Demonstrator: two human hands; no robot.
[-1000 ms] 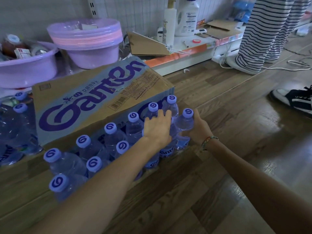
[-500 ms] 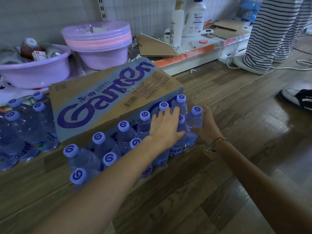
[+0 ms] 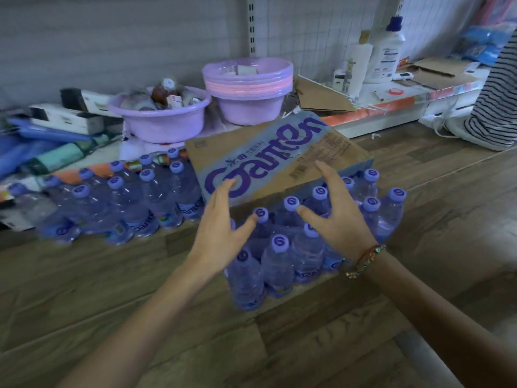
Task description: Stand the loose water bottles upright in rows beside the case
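Purple basin (image 3: 165, 123) of assorted bottles (image 3: 165, 92)

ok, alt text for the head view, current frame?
Two open bare hands, left hand and right hand, hover over upright rows of clear plastic water bottles with purple caps beside a brown cardboard Ganten case on a wooden floor. More such bottles stand left of the case, with lilac plastic basins behind.
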